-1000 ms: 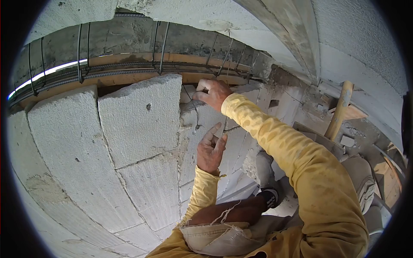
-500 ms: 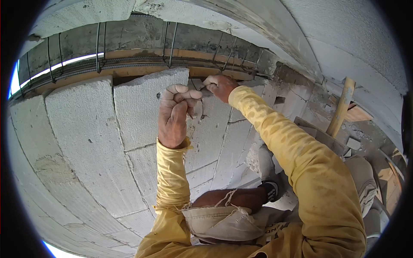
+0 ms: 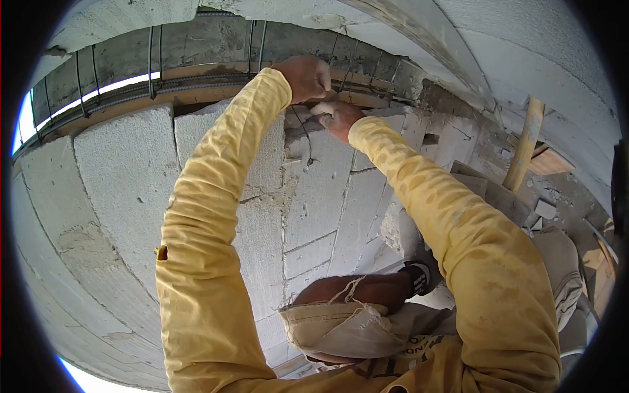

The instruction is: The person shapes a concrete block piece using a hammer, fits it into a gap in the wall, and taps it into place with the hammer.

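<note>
My left hand [image 3: 304,77] reaches over the top edge of the block wall [image 3: 314,196], beside the steel bars [image 3: 196,85]. Its fingers bend downward and look closed; whatever they grip is hidden. Just below and to the right, my right hand [image 3: 342,122] is closed in a pinch at the wall's top edge. What lies between its fingertips is too small to make out. A thin dark wire [image 3: 308,141] hangs down the wall face close to the right fingertips, ending in a small bent tip.
Upright thin rods [image 3: 151,62] cross the long bars behind the wall top. A wooden post [image 3: 524,147] leans at the right, near a grey trough [image 3: 491,196] and rubble [image 3: 545,209]. My bent knee [image 3: 354,295] is close to the wall.
My left hand has moved up and to the right, from in front of the wall face to over its top edge. The right hand stays at nearly the same spot.
</note>
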Motion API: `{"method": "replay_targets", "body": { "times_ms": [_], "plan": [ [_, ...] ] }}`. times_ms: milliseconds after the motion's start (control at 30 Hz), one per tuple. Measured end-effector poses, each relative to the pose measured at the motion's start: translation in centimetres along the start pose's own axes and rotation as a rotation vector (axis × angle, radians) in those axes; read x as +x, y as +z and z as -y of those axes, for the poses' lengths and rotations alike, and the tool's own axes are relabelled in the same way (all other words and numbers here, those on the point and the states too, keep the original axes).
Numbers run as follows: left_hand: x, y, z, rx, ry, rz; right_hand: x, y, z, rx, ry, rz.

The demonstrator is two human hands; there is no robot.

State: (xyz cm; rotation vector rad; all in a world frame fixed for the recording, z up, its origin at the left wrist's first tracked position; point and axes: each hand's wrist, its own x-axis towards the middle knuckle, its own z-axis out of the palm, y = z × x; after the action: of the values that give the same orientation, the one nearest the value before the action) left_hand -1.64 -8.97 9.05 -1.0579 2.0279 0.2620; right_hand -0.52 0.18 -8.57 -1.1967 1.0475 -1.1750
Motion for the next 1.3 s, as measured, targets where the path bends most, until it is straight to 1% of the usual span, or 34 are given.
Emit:
{"method": "replay_targets", "body": {
  "times_ms": [100,233,333,433,533,633,733,800,900,967,1033,1133,1233,1300],
  "plan": [
    [1.4,-0.5,1.6,0.079,-0.021,0.064,-0.2,-0.1,0.4,0.019,0.022,0.008],
    [2.0,0.2,2.2,0.283,0.040,-0.100,-0.2,-0.4,0.6,0.006,0.013,0.014],
    [2.1,1.3,2.1,0.463,-0.110,-0.187,0.0,-0.2,0.3,0.013,0.016,0.007],
    [1.7,0.8,3.0,0.281,-0.083,-0.130,0.0,-0.3,0.4,-0.016,0.020,-0.004],
    [1.3,-0.1,2.0,0.229,-0.104,-0.030,-0.2,-0.7,1.0,-0.012,0.048,0.014],
    [1.8,-0.2,2.5,0.241,-0.058,-0.062,-0.1,-0.7,0.9,-0.010,0.036,0.009],
    [2.2,-0.4,2.3,0.374,-0.024,-0.021,0.2,-0.5,0.4,0.002,0.003,0.025],
    [2.6,-0.3,3.0,0.379,0.062,0.005,0.0,-0.5,0.8,-0.017,0.010,0.003],
    [3.8,-0.2,4.3,0.311,0.092,0.053,-0.1,-0.5,0.7,-0.043,-0.001,-0.029],
    [4.4,-0.1,4.8,0.251,0.007,0.094,-0.1,-0.4,0.8,-0.044,-0.015,-0.035],
    [5.0,-0.1,4.9,0.199,-0.143,0.137,-0.1,-0.6,1.1,-0.036,-0.024,-0.032],
    [5.1,-0.4,4.8,0.056,-0.255,0.183,-0.3,-0.5,1.2,-0.039,-0.002,-0.040],
    [6.0,-0.3,5.7,-0.017,-0.292,0.178,-0.3,-0.5,1.1,-0.023,-0.036,-0.042],
    [5.8,-0.4,5.4,0.004,-0.318,0.169,-0.3,-0.5,1.3,-0.031,-0.030,-0.037]
  ]
}}
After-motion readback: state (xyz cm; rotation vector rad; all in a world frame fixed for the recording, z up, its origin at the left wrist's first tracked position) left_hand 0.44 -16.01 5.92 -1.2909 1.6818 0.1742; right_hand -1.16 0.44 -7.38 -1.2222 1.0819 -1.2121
